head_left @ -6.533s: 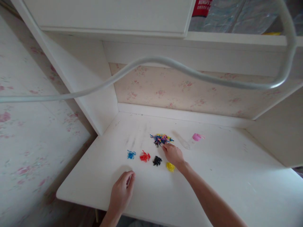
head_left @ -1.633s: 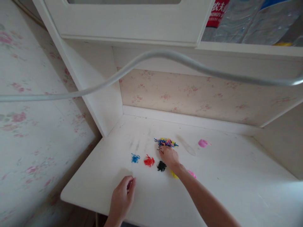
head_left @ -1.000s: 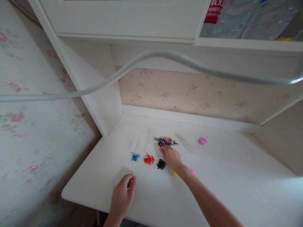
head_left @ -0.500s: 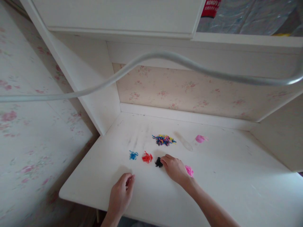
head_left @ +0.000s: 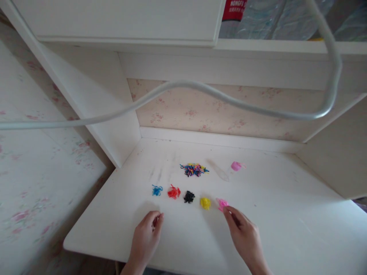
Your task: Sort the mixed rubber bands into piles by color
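Two bare hands at a row of small colour-sorted rubber-band piles on a white desk (head_left: 286, 214).

The right hand (head_left: 245, 236) lies flat with fingers stretched out, grasping nothing, its fingertips (head_left: 226, 211) at the edge of the pink pile (head_left: 221, 203). Leftward along the row sit the yellow pile (head_left: 205, 203), black pile (head_left: 189, 196), red pile (head_left: 174, 192) and blue pile (head_left: 156, 190), each apart from the next. The left hand (head_left: 146, 238) rests on the desk near its front edge, loosely curled and holding nothing visible. The mixed pile (head_left: 193, 169) lies behind the row.
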The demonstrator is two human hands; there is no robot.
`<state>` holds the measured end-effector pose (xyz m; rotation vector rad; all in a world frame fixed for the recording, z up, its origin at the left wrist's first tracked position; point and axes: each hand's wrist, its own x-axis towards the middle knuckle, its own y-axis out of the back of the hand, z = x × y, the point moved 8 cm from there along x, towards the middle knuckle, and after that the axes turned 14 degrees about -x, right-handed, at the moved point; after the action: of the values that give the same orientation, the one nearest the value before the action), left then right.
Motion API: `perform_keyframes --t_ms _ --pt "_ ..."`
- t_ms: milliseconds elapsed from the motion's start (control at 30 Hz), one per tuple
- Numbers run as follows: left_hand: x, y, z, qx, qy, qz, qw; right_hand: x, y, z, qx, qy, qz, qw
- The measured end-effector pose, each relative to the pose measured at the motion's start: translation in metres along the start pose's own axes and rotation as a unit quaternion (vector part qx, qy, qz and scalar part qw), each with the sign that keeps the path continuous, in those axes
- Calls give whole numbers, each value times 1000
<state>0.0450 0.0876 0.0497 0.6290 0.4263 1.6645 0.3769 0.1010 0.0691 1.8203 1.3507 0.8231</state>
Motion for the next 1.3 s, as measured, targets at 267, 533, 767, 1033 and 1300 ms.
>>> perform_keyframes --t_ms 267,533,767,1033,1300 --pt "73 -39 76 107 -48 -101 988 -56 -16 104 -21 -194 -11 981" --pt "134 -96 76 195 -12 -131 972 -50 -24 85 -38 -97 -7 994" --pt "147 -115 72 228 5 -130 965 -51 -22 85 -49 -87 -11 995" --pt "153 -113 71 230 -23 -144 962 -50 -23 81 -65 -86 -15 994" --pt "158 -91 74 214 -29 -118 969 -51 -27 83 -74 -72 -6 995"
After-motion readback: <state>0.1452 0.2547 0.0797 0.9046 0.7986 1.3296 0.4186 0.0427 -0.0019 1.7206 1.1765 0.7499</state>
